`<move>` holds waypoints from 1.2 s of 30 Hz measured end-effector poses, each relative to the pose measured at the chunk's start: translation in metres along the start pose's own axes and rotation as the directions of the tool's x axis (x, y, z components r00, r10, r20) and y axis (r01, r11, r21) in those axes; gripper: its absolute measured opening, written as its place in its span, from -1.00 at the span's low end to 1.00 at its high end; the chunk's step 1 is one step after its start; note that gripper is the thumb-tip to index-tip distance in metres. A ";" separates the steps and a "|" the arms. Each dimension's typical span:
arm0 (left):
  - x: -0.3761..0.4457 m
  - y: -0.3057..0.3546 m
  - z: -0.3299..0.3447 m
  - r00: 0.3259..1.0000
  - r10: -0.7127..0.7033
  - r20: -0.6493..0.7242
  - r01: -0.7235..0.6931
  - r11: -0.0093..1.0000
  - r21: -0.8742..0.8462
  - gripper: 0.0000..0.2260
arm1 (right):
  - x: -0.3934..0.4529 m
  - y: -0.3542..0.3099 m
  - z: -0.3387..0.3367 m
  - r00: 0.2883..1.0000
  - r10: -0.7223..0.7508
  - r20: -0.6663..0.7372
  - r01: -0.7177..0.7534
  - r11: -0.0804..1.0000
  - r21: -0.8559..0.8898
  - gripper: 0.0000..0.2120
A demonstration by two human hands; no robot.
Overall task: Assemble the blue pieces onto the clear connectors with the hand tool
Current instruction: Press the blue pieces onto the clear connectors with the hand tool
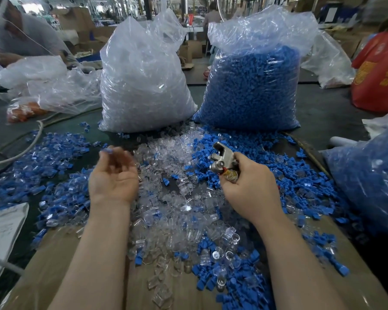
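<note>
My right hand grips a metal hand tool by its handles, jaws pointing up and left over the heaps. My left hand hovers palm-up over the pile; its fingers are blurred by motion, and a small blue-and-clear piece shows at the fingertips. I cannot tell if the fingers pinch it. Loose clear connectors lie heaped in the middle of the table. Loose blue pieces are spread to the right, and mixed blue-and-clear parts lie to the left.
A big bag of clear connectors and a big bag of blue pieces stand behind the heaps. Another blue-filled bag sits at right. A white cable curves at left. Other people work at far left and right. Cardboard covers the near table.
</note>
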State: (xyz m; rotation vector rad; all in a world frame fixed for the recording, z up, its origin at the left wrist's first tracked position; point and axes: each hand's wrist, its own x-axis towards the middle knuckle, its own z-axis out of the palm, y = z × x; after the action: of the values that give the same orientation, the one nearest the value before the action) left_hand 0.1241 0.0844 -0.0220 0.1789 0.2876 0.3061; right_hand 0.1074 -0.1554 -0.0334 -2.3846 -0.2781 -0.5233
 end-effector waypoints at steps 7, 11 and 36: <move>0.009 0.030 -0.008 0.966 0.133 -0.223 -0.202 0.925 -0.321 -0.72 | 0.000 0.000 0.000 1.000 0.003 0.004 -0.003 1.000 -0.008 -0.81; 0.013 0.031 -0.010 0.970 0.125 -0.207 -0.185 0.937 -0.297 -0.67 | 0.000 0.000 0.001 1.000 0.004 0.005 -0.004 1.000 -0.017 -0.83; -0.037 -0.062 0.022 0.835 -0.390 0.389 -0.341 0.190 0.921 -0.69 | 0.003 -0.003 0.007 0.990 -0.134 -0.050 0.107 0.926 -0.362 -0.77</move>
State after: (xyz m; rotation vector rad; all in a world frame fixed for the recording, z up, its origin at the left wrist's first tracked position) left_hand 0.1141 0.0119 -0.0051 1.6236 -0.1780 -0.0545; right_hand 0.1110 -0.1485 -0.0350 -2.7050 -0.3202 -0.7762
